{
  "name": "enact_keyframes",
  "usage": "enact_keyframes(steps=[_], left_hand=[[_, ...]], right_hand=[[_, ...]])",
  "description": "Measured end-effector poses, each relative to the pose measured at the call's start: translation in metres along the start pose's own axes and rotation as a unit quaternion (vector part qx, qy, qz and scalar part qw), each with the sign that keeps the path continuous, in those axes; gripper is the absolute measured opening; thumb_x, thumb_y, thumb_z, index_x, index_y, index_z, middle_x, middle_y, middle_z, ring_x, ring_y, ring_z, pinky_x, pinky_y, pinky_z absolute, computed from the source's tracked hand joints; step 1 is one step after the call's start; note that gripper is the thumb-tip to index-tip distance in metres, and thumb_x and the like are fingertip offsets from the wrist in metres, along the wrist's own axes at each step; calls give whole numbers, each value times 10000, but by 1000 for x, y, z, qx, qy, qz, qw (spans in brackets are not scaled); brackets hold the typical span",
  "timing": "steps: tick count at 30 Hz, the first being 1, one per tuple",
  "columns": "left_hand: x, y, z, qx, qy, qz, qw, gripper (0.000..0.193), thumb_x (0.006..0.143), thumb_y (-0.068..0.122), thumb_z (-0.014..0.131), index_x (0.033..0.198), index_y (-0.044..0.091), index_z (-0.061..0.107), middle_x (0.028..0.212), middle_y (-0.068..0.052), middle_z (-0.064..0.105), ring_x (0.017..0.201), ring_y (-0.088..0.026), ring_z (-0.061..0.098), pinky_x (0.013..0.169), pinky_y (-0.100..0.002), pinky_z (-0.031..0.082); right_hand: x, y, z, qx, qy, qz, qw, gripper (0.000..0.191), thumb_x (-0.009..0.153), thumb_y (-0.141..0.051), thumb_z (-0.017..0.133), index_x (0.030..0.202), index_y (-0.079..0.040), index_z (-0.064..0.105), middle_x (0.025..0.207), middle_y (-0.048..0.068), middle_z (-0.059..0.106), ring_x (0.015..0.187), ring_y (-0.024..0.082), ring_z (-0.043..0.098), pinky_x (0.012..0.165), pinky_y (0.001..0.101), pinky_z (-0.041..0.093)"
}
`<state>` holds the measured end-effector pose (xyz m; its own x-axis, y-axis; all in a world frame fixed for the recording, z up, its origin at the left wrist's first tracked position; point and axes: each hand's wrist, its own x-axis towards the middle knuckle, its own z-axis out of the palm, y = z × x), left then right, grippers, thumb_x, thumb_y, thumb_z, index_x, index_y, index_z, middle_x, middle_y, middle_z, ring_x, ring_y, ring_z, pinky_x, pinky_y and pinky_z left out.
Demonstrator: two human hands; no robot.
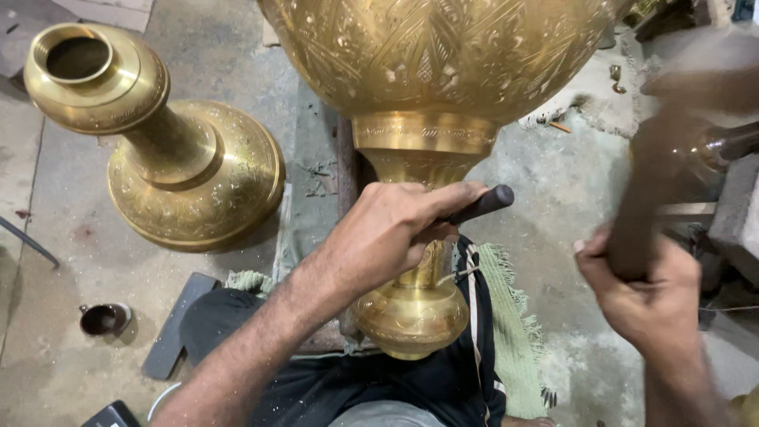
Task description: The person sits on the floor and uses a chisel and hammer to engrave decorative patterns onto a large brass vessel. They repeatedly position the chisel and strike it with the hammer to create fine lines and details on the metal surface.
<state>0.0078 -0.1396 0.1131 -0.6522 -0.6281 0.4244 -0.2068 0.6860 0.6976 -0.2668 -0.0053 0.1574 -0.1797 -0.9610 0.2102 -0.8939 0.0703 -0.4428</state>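
A large engraved brass vase (431,71) lies across my lap, its wide body at the top and its narrow neck and knob end (411,316) toward me. My left hand (391,229) grips a dark punch tool (482,204) pressed against the vase's neck. My right hand (644,296) holds the wooden handle of a hammer (644,213), raised and blurred at the right.
A second brass vase (170,142) stands upright on the concrete floor at the left. A small dark cup (103,319) and a dark flat bar (174,324) lie near my left knee. A green fringed cloth (506,316) sits under the vase. Blocks and tools crowd the right edge.
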Motion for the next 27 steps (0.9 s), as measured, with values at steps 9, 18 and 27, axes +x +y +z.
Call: enact_keyframes(steps=[9, 18, 27], left_hand=[[-2, -4, 3, 0, -17, -22, 1000, 502, 913, 9, 693, 1386, 155, 610, 947, -74, 783, 786, -159, 771, 664, -308, 673], [-4, -2, -1, -36, 22, 13, 999, 519, 859, 91, 775, 1356, 150, 634, 955, -96, 785, 826, -213, 776, 713, -368, 641], [-8, -1, -1, -72, 39, 15, 997, 516, 853, 77, 788, 1343, 126, 636, 1002, -116, 777, 879, -234, 782, 746, -369, 640]], right_hand=[[-1, -3, -5, -23, 10, -4, 1000, 194, 818, -24, 762, 995, -8, 684, 749, 91, 659, 657, 135, 635, 630, 289, 511], [-2, 0, -11, 66, 50, -13, 996, 180, 955, -44, 819, 996, -27, 644, 850, 74, 658, 747, 100, 623, 688, 247, 499], [-3, -16, -18, -129, -3, 7, 992, 259, 849, -72, 841, 1057, -25, 692, 820, 153, 712, 713, 190, 673, 651, 328, 531]])
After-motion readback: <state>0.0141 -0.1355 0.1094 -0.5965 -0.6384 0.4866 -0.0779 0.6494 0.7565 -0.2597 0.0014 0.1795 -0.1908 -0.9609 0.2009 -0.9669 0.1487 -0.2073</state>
